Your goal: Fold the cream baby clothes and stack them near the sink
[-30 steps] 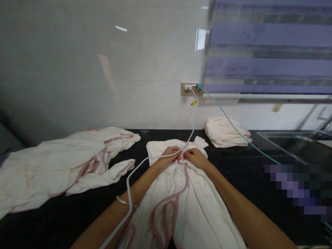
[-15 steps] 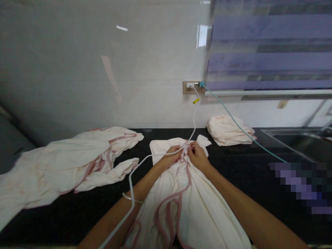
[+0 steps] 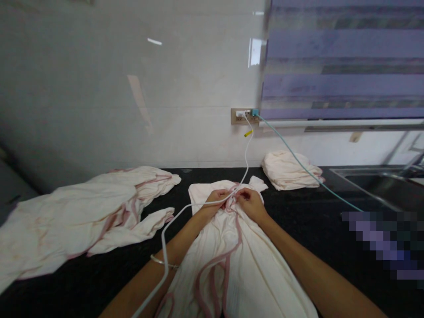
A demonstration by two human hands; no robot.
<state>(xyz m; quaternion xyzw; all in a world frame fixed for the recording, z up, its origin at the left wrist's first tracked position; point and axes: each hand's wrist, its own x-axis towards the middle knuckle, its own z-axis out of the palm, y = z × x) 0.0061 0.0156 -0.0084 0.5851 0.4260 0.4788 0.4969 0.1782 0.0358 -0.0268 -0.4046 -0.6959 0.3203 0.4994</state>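
Note:
A cream garment with pink trim (image 3: 245,265) lies spread in front of me, its lower part reaching the near edge of the view. At its gathered top, my left hand (image 3: 217,199) has its fingers closed on the bunched cloth. Close beside it on the right, my right hand (image 3: 251,203) pinches at the same gathered spot, fingertips together. What exactly lies between the right fingertips is too small to make out. A white cable (image 3: 190,206) passes over the left wrist and in front of the gathered cloth.
Another cream garment (image 3: 82,212) lies crumpled on the black counter (image 3: 159,260) at left. A folded cream cloth bundle (image 3: 288,170) sits by the wall, with a teal cable (image 3: 285,140) crossing it. Both cables run from the wall socket (image 3: 244,116). A sink (image 3: 384,185) is at right.
The view has shifted slightly, so everything sits a little lower. My right fingers have moved a little at the gathered cloth; both hands stay in the same place on the garment.

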